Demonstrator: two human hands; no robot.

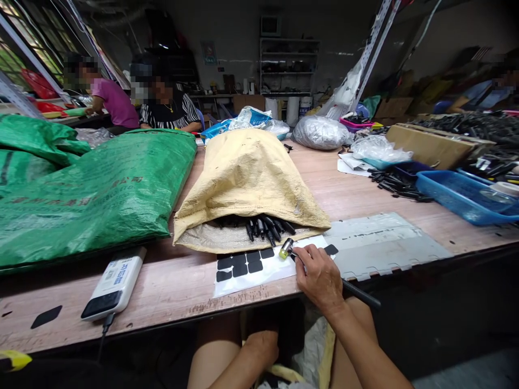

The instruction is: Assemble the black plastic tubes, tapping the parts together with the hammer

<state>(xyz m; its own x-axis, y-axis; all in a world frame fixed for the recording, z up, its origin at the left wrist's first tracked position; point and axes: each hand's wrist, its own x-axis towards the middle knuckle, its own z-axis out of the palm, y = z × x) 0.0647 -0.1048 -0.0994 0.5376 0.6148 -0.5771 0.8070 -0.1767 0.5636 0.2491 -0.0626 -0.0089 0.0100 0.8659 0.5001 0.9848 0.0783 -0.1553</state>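
My right hand (318,275) is closed round the black handle of a small hammer (286,248) at the table's front edge. Its shiny metal head has a yellow-green end and sits over a white sheet of black stickers (247,265); the handle sticks out past my wrist. My left hand (263,343) is below the table edge between my knees, by an open sack (310,346); its fingers are hidden in the dark. Just beyond the hammer head, several black pen-like parts (263,227) spill from the mouth of a tan woven sack (255,178) lying on the table.
A big green sack (97,194) lies left, with a white power bank (115,283) and cable before it. A grey board (385,243) lies right, near a blue tray (466,197) and loose black parts (399,185). Co-workers sit across the table and at far right.
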